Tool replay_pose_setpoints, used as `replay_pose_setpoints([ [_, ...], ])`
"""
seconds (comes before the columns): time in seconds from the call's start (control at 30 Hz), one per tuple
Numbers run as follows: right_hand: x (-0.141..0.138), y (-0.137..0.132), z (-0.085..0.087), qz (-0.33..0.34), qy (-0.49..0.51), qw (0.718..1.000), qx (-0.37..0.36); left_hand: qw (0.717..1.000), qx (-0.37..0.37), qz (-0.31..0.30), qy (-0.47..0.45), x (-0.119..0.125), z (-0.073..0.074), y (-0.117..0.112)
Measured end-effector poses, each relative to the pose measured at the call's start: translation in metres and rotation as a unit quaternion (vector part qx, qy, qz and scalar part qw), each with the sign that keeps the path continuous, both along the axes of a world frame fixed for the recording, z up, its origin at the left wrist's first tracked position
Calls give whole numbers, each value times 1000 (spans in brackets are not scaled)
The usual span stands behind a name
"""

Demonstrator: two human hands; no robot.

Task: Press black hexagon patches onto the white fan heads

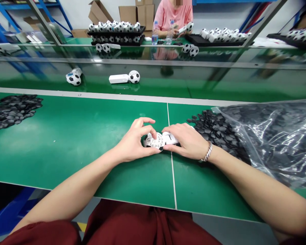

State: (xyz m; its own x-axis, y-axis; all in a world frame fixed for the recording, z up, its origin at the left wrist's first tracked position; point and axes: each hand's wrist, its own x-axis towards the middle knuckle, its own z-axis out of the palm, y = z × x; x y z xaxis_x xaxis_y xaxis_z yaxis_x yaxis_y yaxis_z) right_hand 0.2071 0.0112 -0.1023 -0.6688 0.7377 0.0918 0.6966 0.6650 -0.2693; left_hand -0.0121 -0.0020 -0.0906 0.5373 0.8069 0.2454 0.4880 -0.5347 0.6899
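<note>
A white handheld fan with a football-patterned round head (155, 141) lies on the green table in front of me, its slotted grille facing up. My left hand (139, 139) curls around the head, thumb at the near edge and a fingertip on the grille. My right hand (186, 140) is wrapped over the white handle, hiding much of it. Beside the right hand is a heap of small black pieces (214, 127).
A clear plastic bag (277, 136) of black pieces lies at right, another black heap (15, 109) at far left. Beyond the pale ledge, a finished-looking fan (124, 78) and a ball-patterned fan (73, 77) sit on the green belt. A person in pink (173, 18) works opposite, near loaded trays.
</note>
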Motion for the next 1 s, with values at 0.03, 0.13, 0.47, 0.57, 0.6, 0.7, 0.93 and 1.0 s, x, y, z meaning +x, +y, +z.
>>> replay_pose_setpoints([
  [0.03,0,0,0,0,0,1000,1,1000,15,-2,9,-1,-1,0],
  [0.13,0,-1,0,1,0,1000,1,997,68,-12,33,-2,-2,1],
  [0.47,-1,-1,1,1,2,1000,7,986,150,-32,62,1,-2,2],
  [0.57,-1,-2,1,0,3,1000,8,989,134,-37,55,2,-4,1],
  [0.6,-1,-2,1,0,4,1000,7,990,128,-38,54,2,-5,1],
  [0.7,-1,-2,2,1,2,1000,6,992,108,-41,52,3,-7,1],
  [0.93,-1,-1,1,3,0,1000,0,997,38,-52,33,3,-5,2],
  [1.0,0,0,1,4,1,1000,-3,998,9,-54,32,3,-4,1],
])
